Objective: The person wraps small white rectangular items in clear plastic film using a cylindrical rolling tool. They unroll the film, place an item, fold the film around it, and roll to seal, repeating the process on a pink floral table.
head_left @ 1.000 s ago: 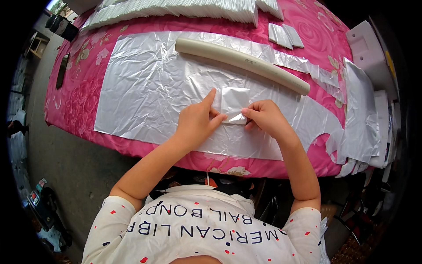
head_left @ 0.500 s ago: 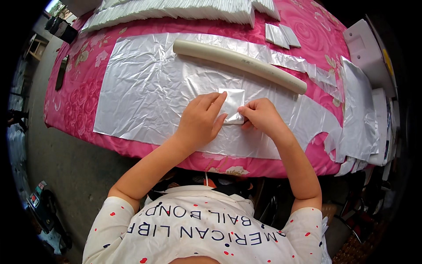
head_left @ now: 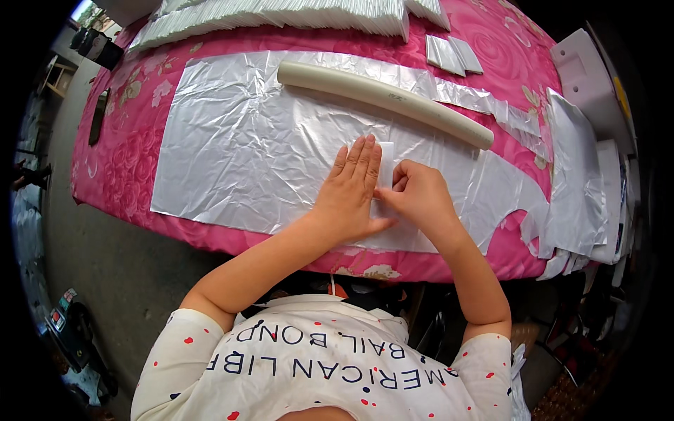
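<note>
A small folded square of silvery-white plastic film (head_left: 387, 158) lies on a large crinkled plastic sheet (head_left: 217, 140). My left hand (head_left: 349, 191) rests flat over most of the square, fingers straight and pointing away from me, thumb stretched to the right. At the square's right edge, my right hand (head_left: 419, 191) has thumb and forefinger pinched together, with the other fingers curled in. Just beyond my hands, a long cream-coloured tube (head_left: 386, 99) lies slantwise across the sheet.
Rows of folded white packets (head_left: 281, 24) line the far edge of the pink flowered tablecloth (head_left: 130, 168). Two flat folded packets (head_left: 449, 56) lie far right. A white foam box (head_left: 586, 81) and loose film (head_left: 576, 175) stand at the right edge. A dark narrow object (head_left: 99, 116) lies left.
My left hand has slid right and flattened over the folded square, covering more of it. My right hand stays pinched at its right edge, shifted slightly.
</note>
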`<act>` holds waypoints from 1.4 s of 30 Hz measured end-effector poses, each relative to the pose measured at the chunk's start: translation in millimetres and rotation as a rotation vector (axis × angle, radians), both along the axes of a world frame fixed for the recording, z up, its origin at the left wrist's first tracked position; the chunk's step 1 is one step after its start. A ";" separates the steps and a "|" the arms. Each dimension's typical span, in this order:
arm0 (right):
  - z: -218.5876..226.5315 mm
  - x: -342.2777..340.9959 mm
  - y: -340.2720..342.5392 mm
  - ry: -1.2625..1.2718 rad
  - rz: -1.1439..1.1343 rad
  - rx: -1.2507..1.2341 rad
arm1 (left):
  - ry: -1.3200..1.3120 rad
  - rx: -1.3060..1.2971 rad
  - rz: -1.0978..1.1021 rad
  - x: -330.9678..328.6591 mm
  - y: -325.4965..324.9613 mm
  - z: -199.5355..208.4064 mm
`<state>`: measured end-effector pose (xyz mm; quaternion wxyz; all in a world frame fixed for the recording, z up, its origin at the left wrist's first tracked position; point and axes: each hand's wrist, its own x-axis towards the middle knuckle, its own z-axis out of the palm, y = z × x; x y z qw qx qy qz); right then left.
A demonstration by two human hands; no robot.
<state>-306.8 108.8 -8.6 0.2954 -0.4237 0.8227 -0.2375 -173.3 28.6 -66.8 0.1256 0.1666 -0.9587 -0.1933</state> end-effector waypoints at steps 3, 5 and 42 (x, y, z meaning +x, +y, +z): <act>-0.7 -5.7 8.9 0.107 0.005 0.039 | -0.012 -0.006 -0.007 0.8 -1.4 1.9; 5.6 -12.1 13.3 0.144 0.014 0.076 | 0.039 -0.015 0.002 1.9 -1.8 0.2; 6.4 -32.0 -22.2 -0.242 0.367 -0.562 | 0.098 0.663 0.252 153.1 23.4 45.1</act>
